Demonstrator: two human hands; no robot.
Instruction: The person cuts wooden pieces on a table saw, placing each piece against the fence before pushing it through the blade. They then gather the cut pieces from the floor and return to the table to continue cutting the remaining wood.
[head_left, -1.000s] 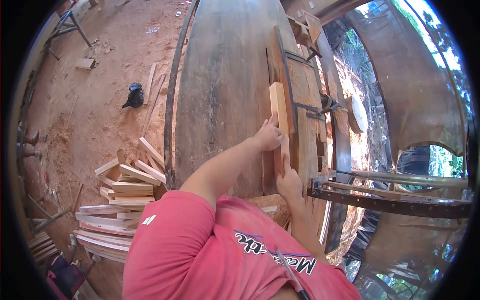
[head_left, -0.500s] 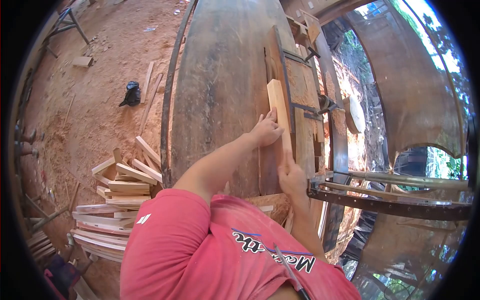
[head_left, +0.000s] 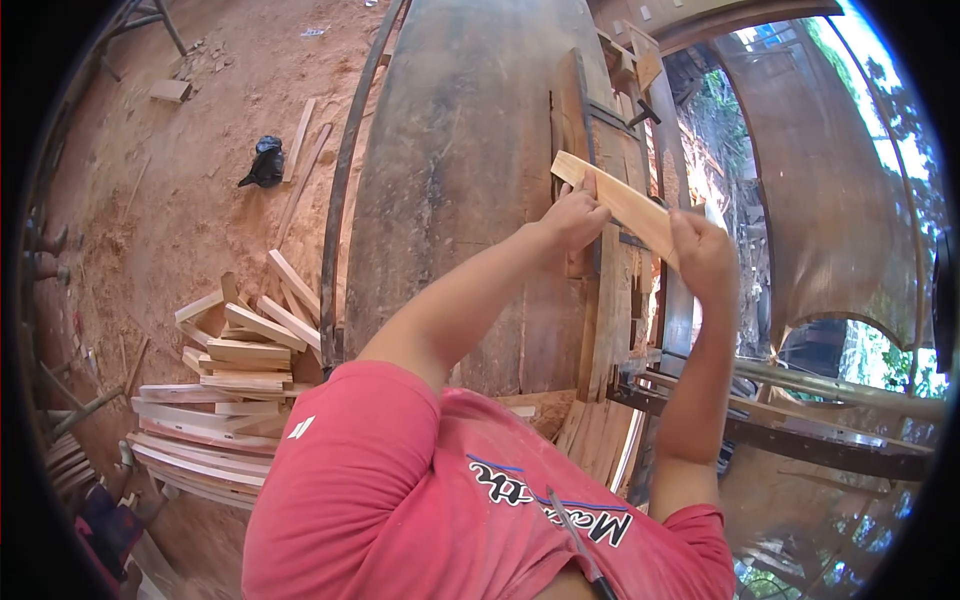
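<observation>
The left grip (head_left: 577,217) is closed near one end of a strip (head_left: 632,207), a finger or thumb lying along its face; the right grip (head_left: 703,250), slightly blurred, is wrapped in a fist round the other end. The strip slants across the upper middle of the frame, its left end higher, over the right side of the bench (head_left: 450,180) and crossing the guide (head_left: 577,110); whether it touches the guide I cannot tell.

The step in hand seems to be handling the strip, turned at an angle to the guide. Any shift from here would, I judge, call for both ends moving together and fingers kept clear of the guide's edge.

The strip is pale yellow wood, clean and smooth-looking, with a squared left end and a faint bow that may be lens distortion. Similar pale pieces (head_left: 250,355) lie heaped at lower left.
</observation>
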